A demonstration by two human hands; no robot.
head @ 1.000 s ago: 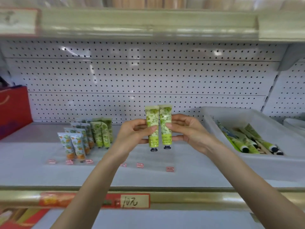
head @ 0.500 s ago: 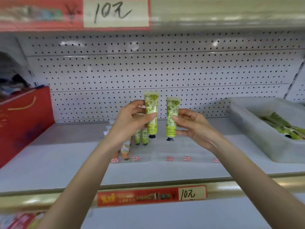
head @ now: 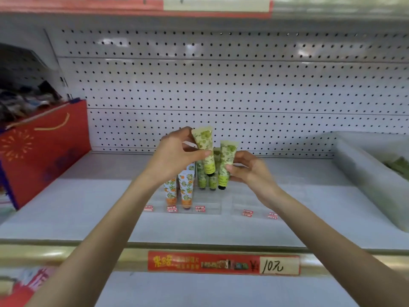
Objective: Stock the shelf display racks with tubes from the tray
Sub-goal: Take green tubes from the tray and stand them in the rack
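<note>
- Both forearms reach in from the lower edge, bare, wrists meeting over the middle of the shelf (head: 88, 207)
- The left hand (head: 174, 156) is raised, thumb below and fingers curled over the top, pinching the upper green tube (head: 204, 142) near its middle; the tube leans slightly left at its crimped end, dark cap pointing down
- The right hand (head: 247, 171) sits lower and just beside it, thumb and fingertips clamped on the lower green tube (head: 227, 159), which stands nearly upright, cap down
- The two held tubes are close together, hands apart; whether the tubes touch I cannot tell
- Both tubes hang just above the clear display rack (head: 213, 207), in front of the green tubes (head: 201, 177) already standing in it
- To the left in the same rack stand the orange-print tubes (head: 186, 188), caps down
- The tray (head: 365, 173) lies at the right on the shelf, well apart from the hands, with more green tubes (head: 398, 166) lying in it
- Dark letters run down both held tubes, too blurred to read whole
- Small red labels (head: 200, 208) line the rack's front; their print is too small to read
- The price strip (head: 223, 263) on the shelf edge is red with yellow characters, a ¥ sign and a handwritten "10元"
- A red bag (head: 44, 147) with gold firework marks stands at the left against the pegboard (head: 221, 85)
</note>
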